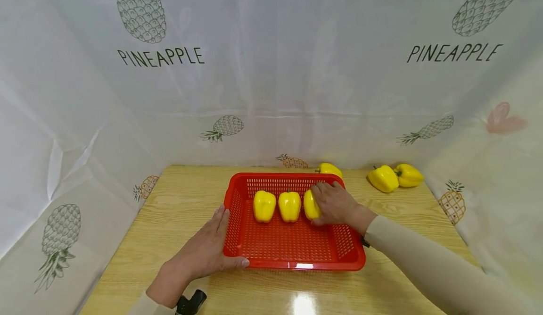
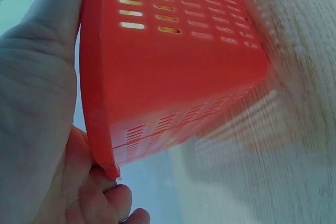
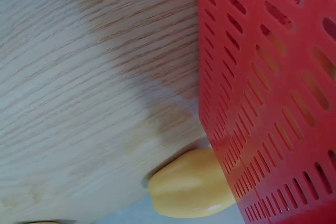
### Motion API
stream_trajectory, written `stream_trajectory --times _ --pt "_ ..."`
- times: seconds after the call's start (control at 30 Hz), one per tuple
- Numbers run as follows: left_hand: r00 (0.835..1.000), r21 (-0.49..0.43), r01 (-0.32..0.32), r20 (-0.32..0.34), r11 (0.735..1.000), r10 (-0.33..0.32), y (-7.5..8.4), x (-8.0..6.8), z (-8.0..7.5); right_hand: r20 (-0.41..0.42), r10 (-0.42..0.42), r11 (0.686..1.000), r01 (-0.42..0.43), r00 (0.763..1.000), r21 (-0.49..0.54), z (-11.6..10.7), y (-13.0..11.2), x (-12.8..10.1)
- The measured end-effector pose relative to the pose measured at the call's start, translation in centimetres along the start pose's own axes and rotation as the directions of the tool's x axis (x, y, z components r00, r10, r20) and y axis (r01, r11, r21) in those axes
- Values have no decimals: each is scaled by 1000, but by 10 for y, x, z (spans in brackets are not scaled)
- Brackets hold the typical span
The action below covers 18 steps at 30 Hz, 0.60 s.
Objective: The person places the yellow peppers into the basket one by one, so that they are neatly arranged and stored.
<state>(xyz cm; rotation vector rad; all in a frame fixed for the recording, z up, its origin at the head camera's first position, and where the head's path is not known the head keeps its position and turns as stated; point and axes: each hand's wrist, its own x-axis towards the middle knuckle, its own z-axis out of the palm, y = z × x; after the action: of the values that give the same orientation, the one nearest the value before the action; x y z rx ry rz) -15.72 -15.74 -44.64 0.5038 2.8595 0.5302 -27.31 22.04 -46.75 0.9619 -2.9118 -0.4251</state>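
A red plastic basket (image 1: 292, 264) with slotted walls stands on the table. My left hand (image 1: 203, 251) holds its near left corner, thumb over the front rim and fingers along the left side. In the left wrist view, the left hand (image 2: 37, 93) lies against the basket's rim (image 2: 97, 77). Inside the basket, my right hand (image 1: 333, 204) grips a yellow bell pepper (image 1: 310, 206) near the right end, partly covering it. Two more yellow peppers, a left one (image 1: 264, 206) and a middle one (image 1: 290, 206), stand in the same row. The right hand is hidden in its wrist view.
Behind the basket's far right corner lies a yellow pepper (image 1: 330, 169), partly hidden by the rim. Two others, one pepper (image 1: 383, 179) and its neighbour (image 1: 409, 175), touch at the table's back right. A pineapple-print sheet (image 1: 275, 84) hangs behind the wooden table (image 1: 169, 211).
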Motion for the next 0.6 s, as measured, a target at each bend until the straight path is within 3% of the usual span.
stream_trajectory --times 0.33,0.6 --pt "1000 -2 -10 -2 1000 10 0 0 0 153 -13 994 29 988 -103 0 -1 -1" --pt "1000 -5 -4 4 1000 4 1 -1 0 124 -32 990 48 992 -132 0 -1 -2"
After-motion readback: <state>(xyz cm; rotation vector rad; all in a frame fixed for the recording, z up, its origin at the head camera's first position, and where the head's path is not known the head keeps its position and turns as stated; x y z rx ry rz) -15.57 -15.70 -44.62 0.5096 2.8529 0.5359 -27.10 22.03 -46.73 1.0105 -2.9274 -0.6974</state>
